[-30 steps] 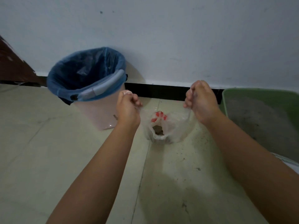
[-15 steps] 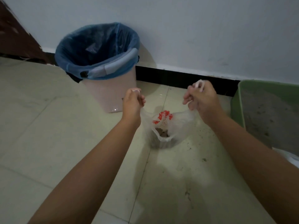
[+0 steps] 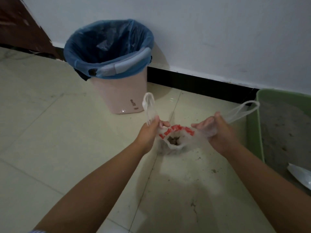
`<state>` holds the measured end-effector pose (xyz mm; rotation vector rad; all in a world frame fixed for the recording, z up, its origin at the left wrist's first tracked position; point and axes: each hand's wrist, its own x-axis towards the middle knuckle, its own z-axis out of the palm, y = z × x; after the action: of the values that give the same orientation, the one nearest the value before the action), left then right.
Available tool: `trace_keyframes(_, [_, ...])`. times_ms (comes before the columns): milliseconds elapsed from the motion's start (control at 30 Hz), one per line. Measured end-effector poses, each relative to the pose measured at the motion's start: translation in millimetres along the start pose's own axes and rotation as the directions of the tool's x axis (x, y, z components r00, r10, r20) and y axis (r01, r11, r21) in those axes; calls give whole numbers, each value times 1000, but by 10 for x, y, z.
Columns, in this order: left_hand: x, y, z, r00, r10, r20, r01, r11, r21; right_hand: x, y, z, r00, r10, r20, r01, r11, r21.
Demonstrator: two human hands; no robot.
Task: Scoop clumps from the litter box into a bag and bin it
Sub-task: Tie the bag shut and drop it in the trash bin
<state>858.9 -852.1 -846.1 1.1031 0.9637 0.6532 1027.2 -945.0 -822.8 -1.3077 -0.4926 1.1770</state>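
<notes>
At five o'clock I see a pale scoop (image 3: 301,177), cut off by the frame edge, lying in the green litter box (image 3: 254,132), whose far side runs out of view; grey, gritty litter fills it. At centre, a thin translucent bag (image 3: 175,142) with red print sits on the tile floor (image 3: 50,132), brownish clumps dimly visible in its crumpled mouth. My left hand (image 3: 149,132) pinches one handle loop; my right hand (image 3: 217,132) grips the other, fingers partly veiled by plastic. At eleven o'clock stands a smooth pink bin (image 3: 121,95), blue-lined, its depths too dark to read.
</notes>
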Motion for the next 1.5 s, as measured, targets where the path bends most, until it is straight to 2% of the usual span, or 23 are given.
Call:
trace_keyframes(67, [69, 25, -39, 998, -26, 53, 36, 982, -185, 60, -35, -26, 999, 11, 33, -14, 996, 92])
trace_keyframes(133, [90, 86, -69, 992, -47, 119, 91, 915, -393, 105, -70, -58, 996, 37, 84, -42, 997, 62])
trace_keyframes(233, [105, 99, -89, 979, -66, 194, 162, 832, -531, 96, -103, -107, 994, 23, 103, 16, 933, -361])
trace_keyframes(267, [108, 105, -85, 976, -73, 206, 178, 813, -554, 88, -112, -110, 993, 18, 114, 50, 822, -568])
trace_keyframes(333, [118, 120, -73, 972, -80, 221, 198, 785, -587, 73, -122, -126, 988, 45, 149, 113, 449, -886])
trace_keyframes(367, [130, 153, -73, 971, -85, 226, 206, 777, -595, 68, -114, -142, 983, 76, 170, 141, 294, -946])
trace_keyframes(433, [147, 248, -74, 978, -85, 192, 182, 799, -572, 44, -68, -191, 968, 141, 208, 187, 147, -971])
trace_keyframes(467, [155, 298, -73, 984, -85, 158, 158, 826, -541, 32, -26, -220, 964, 152, 216, 191, 166, -968])
trace_keyframes(500, [156, 355, -63, 987, -83, 135, 141, 847, -512, 32, 5, -244, 963, 159, 220, 176, 253, -951])
trace_keyframes(567, [143, 430, -36, 988, -56, 143, 116, 880, -461, 38, 13, -272, 969, 147, 197, 82, 562, -823])
trace_keyframes(633, [104, 475, -11, 984, -7, 177, 77, 916, -394, 57, -54, -248, 994, 47, 102, 21, 816, -578])
trace_keyframes(733, [46, 535, 55, 967, 57, 247, 30, 942, -335, 116, -120, -203, 996, -80, -25, 71, 964, -257])
trace_keyframes(767, [50, 548, 104, 975, 72, 211, 4, 940, -342, 138, -118, -180, 995, -84, -44, 74, 979, -189])
trace_keyframes(833, [95, 533, 203, 1000, 26, 4, -24, 951, -308, 178, -110, -112, 991, -75, -110, 59, 988, -145])
trace_keyframes(900, [166, 517, 262, 978, -41, -203, -7, 973, -230, 212, -98, -28, 980, -59, -191, 28, 986, -163])
trace_keyframes(967, [241, 507, 260, 958, -64, -281, -16, 962, -274, 245, -85, 22, 965, -6, -263, -24, 993, -113])
trace_keyframes(1067, [319, 375, 173, 962, -66, -264, -38, 928, -371, 240, -40, 31, 964, -5, -265, -39, 986, -160])
trace_keyframes(1133, [274, 256, 124, 981, -10, -196, -44, 961, -272, 226, -3, 13, 982, -36, -188, -1, 980, -197])
trace_keyframes(1200, [243, 125, 85, 992, 6, -126, -26, 986, -162, 171, 25, -12, 992, -17, -123, 2, 992, -123])
trace_keyframes(1267, [201, 34, 69, 990, -63, -130, 53, 996, -75, 88, 52, -11, 997, -35, -67, 24, 989, -148])
trace_keyframes(1300, [182, 7, 71, 983, -93, -156, 83, 994, -72, 42, 78, -2, 999, -37, -37, 27, 970, -244])
trace_keyframes(1400, [162, -8, 106, 968, -134, -211, 102, 983, -153, -50, 180, 68, 998, -36, 46, 54, 872, -486])
trace_keyframes(1500, [185, 54, 173, 977, -168, -131, 105, 914, -391, -31, 210, 116, 1000, 6, -20, -14, 883, -469])
